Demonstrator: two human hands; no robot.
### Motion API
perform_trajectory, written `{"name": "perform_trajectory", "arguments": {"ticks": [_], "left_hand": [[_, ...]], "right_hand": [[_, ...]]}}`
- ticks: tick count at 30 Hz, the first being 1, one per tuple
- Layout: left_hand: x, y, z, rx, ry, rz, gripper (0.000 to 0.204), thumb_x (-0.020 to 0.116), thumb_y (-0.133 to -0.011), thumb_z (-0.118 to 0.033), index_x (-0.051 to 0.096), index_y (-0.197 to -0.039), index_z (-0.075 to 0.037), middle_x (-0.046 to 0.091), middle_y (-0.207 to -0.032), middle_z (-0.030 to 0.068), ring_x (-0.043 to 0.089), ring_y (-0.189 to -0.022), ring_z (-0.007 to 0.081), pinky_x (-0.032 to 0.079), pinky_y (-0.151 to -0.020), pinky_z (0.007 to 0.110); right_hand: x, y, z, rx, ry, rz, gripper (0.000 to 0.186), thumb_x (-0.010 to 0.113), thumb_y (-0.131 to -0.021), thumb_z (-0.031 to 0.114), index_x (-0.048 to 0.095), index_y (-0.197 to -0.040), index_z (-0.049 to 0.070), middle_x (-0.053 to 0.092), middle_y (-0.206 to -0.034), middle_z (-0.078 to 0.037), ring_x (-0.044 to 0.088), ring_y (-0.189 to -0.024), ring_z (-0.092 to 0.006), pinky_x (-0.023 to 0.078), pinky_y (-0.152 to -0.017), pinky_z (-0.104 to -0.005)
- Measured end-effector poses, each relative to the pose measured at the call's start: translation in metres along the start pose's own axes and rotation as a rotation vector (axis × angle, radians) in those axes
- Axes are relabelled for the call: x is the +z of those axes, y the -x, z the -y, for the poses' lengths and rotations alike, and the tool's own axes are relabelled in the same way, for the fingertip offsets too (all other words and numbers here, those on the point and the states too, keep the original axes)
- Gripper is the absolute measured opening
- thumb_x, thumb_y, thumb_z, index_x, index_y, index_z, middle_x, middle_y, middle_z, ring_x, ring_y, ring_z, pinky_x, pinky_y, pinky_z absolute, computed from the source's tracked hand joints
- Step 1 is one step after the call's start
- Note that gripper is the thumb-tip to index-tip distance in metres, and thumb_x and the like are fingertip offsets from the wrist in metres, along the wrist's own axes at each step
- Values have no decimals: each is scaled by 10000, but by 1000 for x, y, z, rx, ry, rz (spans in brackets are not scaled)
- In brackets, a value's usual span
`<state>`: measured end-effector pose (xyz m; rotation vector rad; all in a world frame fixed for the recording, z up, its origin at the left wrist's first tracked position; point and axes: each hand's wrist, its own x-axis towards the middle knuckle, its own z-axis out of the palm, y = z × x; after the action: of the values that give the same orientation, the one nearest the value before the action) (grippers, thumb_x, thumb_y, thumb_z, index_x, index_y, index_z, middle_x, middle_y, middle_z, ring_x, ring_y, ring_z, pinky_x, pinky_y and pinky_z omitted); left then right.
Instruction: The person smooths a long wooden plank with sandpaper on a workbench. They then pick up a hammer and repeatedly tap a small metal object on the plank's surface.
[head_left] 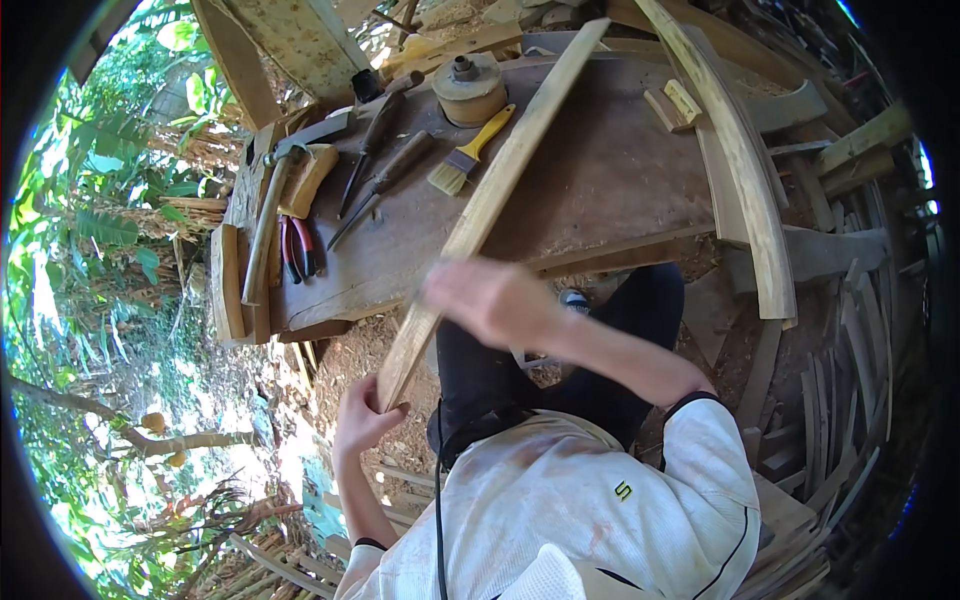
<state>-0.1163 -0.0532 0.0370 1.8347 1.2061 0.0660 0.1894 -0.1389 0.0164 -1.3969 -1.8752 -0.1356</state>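
Note:
A long, pale wooden strip (522, 152) slants from the far side of the workbench down toward my left side. Its near end sits in my left hand (366, 418), the thumb on one side and the fingers partly hidden behind the wood. My right hand (487, 303) is across the strip's lower half, smeared by motion; whether anything is in it cannot be made out. Beside the strip on the bench lies a paintbrush (472, 152) with a yellow handle and pale bristles. A round wooden block (470, 92) with a dark metal piece on top stands behind the brush.
On the bench (620, 190) at left lie a hammer (270, 205), red-handled pliers (298, 247), and two long pointed tools with wooden handles (405, 155). A small wooden block (682, 104) rests near a long curved plank (740, 170). Offcuts (840, 390) pile up at right.

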Motion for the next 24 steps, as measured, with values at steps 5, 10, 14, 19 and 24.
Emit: {"name": "perform_trajectory", "arguments": {"ticks": [5, 10, 14, 19, 24], "left_hand": [[2, 3, -18, 165, -316, -165, 425, 866, -624, -209, 622, -871, 35, 599, -655, 135, 603, -587, 250, 494, -596, 367], [24, -3, -8, 126, -297, -176, 533, 919, -619, -257, 646, -966, 42, 633, -711, 149, 641, -624, 288, 514, -630, 411], [30, -1, -4, 103, -324, -228, 688, 965, -631, -306, 669, -1121, 75, 694, -844, 166, 681, -757, 285, 545, -736, 426], [40, -14, 5, 368, -206, -388, 642, 957, -633, -290, 692, -1130, 17, 687, -756, 166, 695, -675, 327, 555, -666, 408], [35, -9, -5, 116, -187, -202, 629, 940, -641, -270, 708, -1158, 4, 735, -860, 189, 738, -764, 325, 585, -745, 411]], "right_hand": [[-19, 6, -56, 195, 262, -7, 277, 641, -961, 95, 728, -1221, 57, 734, -1277, -131, 699, -1216, -277, 587, -1039, -401], [13, 18, -2, -27, -67, 77, 301, 628, -942, 87, 709, -1228, 36, 730, -1260, -134, 695, -1200, -282, 576, -1033, -405], [-19, 6, -66, 226, 209, 56, 370, 632, -913, 84, 674, -1273, 12, 725, -1237, -141, 680, -1210, -282, 585, -1003, -378], [30, 4, 25, -8, 87, 68, 359, 632, -879, 102, 667, -1211, -31, 707, -1247, -169, 677, -1212, -300, 568, -1040, -373], [52, 17, 53, -93, -144, 104, 304, 631, -898, 134, 693, -1152, -21, 715, -1213, -153, 693, -1146, -284, 580, -995, -377]]}}
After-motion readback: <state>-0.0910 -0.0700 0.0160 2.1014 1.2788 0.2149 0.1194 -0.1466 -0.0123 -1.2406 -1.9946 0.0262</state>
